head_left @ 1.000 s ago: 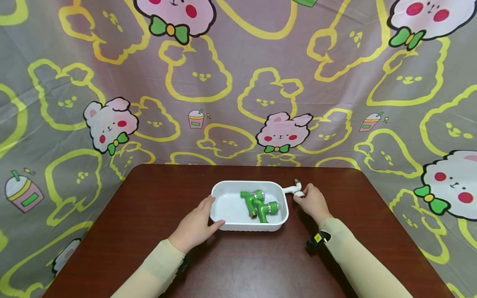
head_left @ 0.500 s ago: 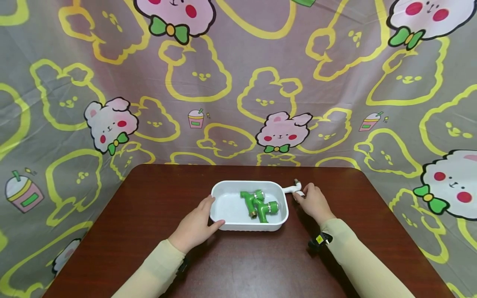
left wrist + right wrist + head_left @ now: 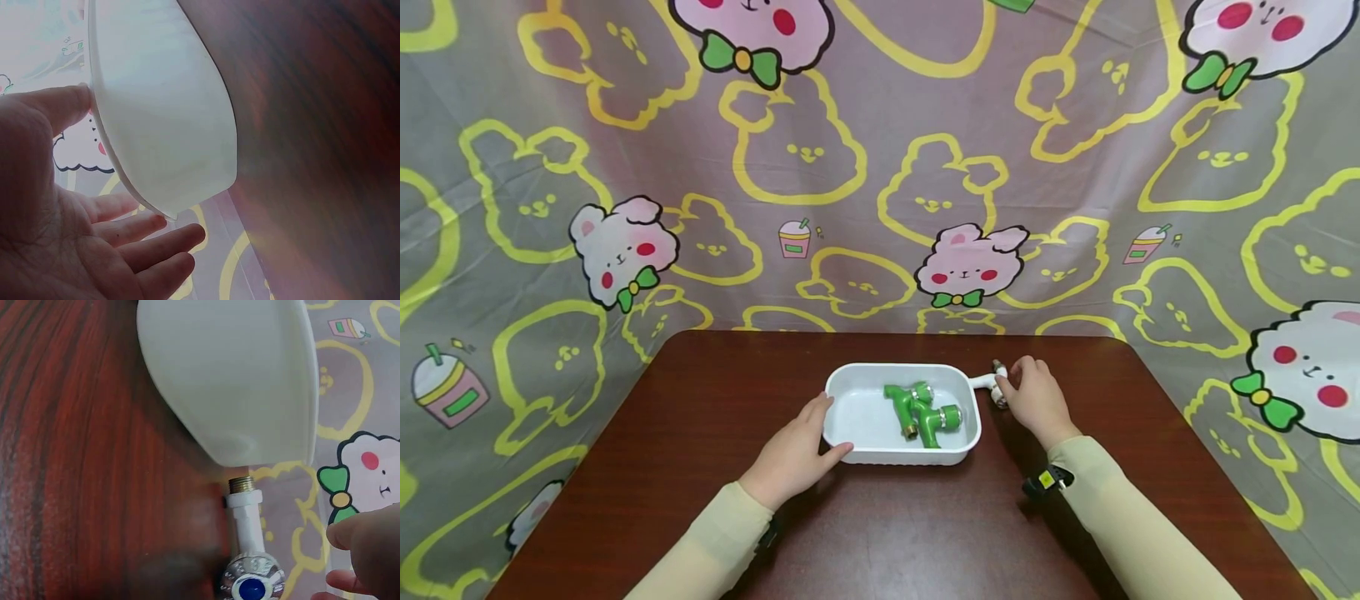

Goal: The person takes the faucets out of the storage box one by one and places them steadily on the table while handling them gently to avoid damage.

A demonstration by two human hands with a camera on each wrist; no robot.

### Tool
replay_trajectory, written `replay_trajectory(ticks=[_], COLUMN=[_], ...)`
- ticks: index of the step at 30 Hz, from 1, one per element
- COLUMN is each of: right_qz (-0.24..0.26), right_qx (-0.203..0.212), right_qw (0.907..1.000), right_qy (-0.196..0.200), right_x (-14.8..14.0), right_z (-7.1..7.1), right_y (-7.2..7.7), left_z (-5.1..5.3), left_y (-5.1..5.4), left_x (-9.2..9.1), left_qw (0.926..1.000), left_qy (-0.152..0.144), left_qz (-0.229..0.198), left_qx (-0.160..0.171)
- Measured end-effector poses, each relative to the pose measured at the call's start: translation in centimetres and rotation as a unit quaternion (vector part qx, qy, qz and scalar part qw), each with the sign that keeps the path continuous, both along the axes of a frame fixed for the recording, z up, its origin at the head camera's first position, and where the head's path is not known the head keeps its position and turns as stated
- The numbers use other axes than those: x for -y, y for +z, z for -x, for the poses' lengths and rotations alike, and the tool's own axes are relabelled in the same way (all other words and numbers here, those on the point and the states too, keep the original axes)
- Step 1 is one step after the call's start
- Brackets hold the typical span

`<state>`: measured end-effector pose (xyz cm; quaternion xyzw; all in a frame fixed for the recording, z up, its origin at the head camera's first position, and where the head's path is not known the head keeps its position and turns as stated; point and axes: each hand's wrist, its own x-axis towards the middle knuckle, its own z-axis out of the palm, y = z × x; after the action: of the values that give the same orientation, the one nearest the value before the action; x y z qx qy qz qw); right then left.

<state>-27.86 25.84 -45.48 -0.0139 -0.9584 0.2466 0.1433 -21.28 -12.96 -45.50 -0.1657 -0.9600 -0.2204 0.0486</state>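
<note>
A white rectangular tray stands on the table, with two green faucets lying inside it. My left hand rests against the tray's left end. In the left wrist view, its thumb and fingers are spread along the tray's rim. Just outside the right end lies a white faucet. Its brass threaded end and chrome knob with a blue centre show in the right wrist view. My right hand is beside this faucet; its visible fingers are apart from it.
The dark red-brown wooden table extends toward the front and both sides. A grey curtain with cartoon bears hangs behind and around it. A small dark device is strapped to the right wrist.
My right hand has shifted slightly up and its fingers have moved off the white faucet's knob, which now shows more. The left hand and the tray have stayed in place.
</note>
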Motion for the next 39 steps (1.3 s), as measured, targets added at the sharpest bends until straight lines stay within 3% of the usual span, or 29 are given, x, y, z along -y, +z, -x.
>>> replay_trajectory(ticks=[7,20,30,39], right_qz=[0.017,0.016,0.013,-0.042], right_qx=[-0.053,-0.077,-0.061,-0.040], right_qw=[0.9984,0.9930,0.9876,0.9762], right_qy=[0.013,0.088,0.144,0.209], right_x=[0.7,2.9,4.7,5.9], right_z=[-0.2,-0.7,-1.4,-2.0], right_y=[1.0,2.9,3.8,3.5], left_z=[-0.1,0.0,0.0,0.1], left_y=[0.1,0.3,0.0,-0.1], left_x=[0.0,0.1,0.1,0.1], left_qw=[1.0000,0.9999,0.9999,1.0000], left_qy=[-0.003,-0.005,-0.006,-0.006], left_qz=[0.000,0.000,0.001,0.000], left_qx=[-0.002,-0.011,-0.011,-0.005])
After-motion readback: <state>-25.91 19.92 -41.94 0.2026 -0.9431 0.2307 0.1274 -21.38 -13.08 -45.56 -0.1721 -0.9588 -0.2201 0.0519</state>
